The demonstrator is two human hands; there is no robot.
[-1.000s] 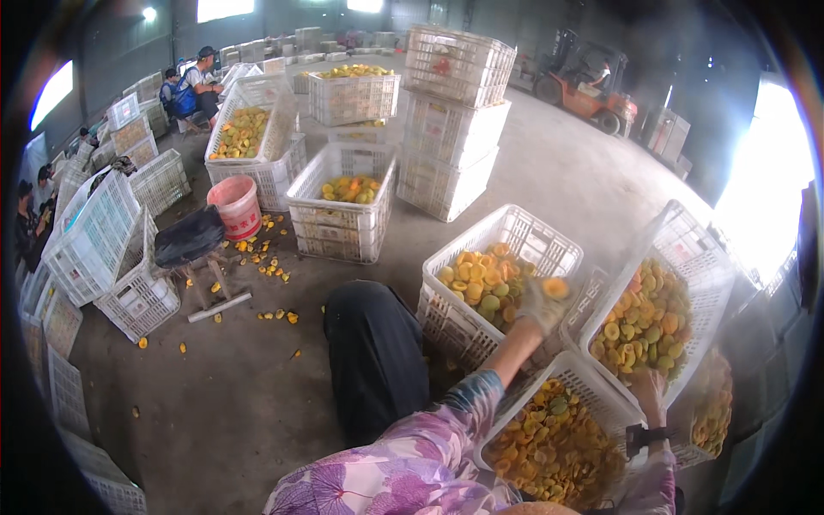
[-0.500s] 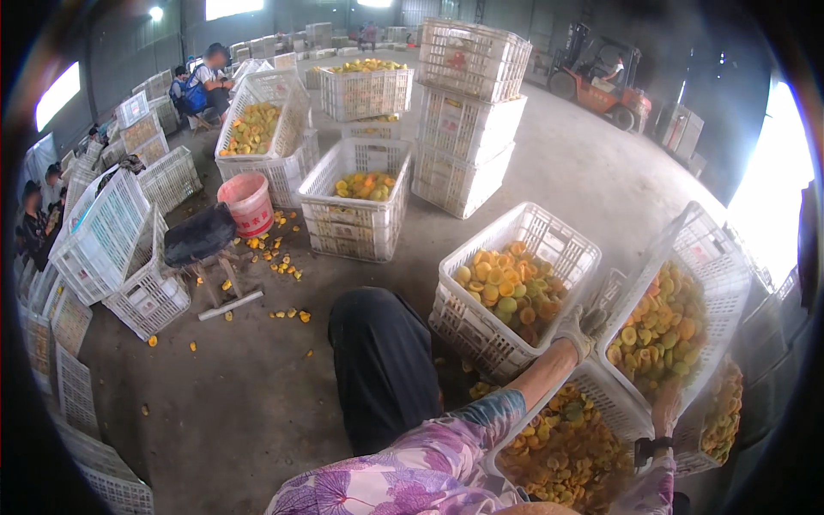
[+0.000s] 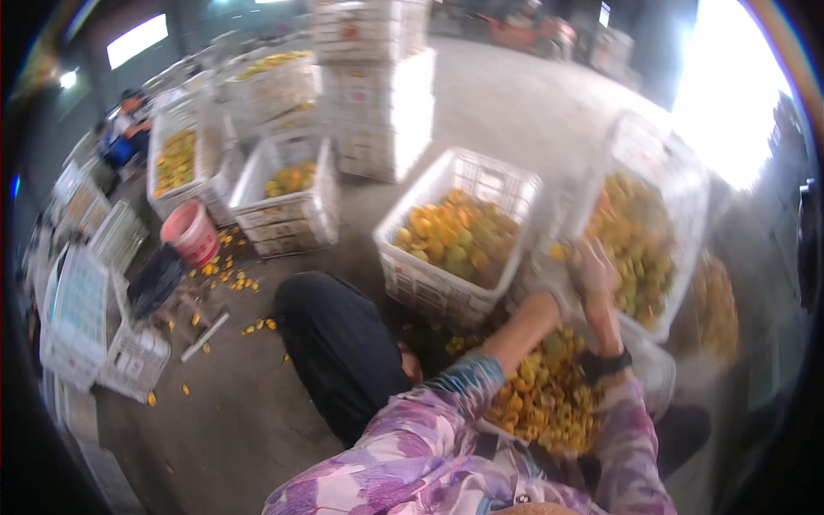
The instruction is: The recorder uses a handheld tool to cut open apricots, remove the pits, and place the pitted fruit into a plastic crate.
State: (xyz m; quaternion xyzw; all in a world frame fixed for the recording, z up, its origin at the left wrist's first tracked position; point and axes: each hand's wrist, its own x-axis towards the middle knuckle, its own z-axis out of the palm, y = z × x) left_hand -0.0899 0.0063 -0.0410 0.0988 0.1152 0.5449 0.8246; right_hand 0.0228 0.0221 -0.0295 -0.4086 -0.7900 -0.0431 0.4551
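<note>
My left hand (image 3: 542, 285), in a pale glove, is smeared by motion beside the right wall of a white crate of halved yellow-green fruit (image 3: 455, 236). Close to it is my bare right hand (image 3: 594, 273), a dark band on its wrist, its fingers blurred too. A small yellow fruit piece (image 3: 556, 251) shows by the hands; whether either one holds it is unclear. Right of them a tilted white crate (image 3: 678, 184) holds more orange and green halves. Below my forearms sits another crate, filled with smaller yellow-orange fruit pieces (image 3: 549, 403).
A stack of white crates (image 3: 371, 94) stands ahead, with fruit-filled crates (image 3: 283, 215) to its left. A pink bucket (image 3: 190, 233) and a low stool with a dark seat (image 3: 156, 281) are at left, fruit scattered around them. People (image 3: 129, 124) sit farther back.
My right hand has come out of the tilted crate and moved left, up to my left hand. The view has swung right, so surrounding things appear farther left.
</note>
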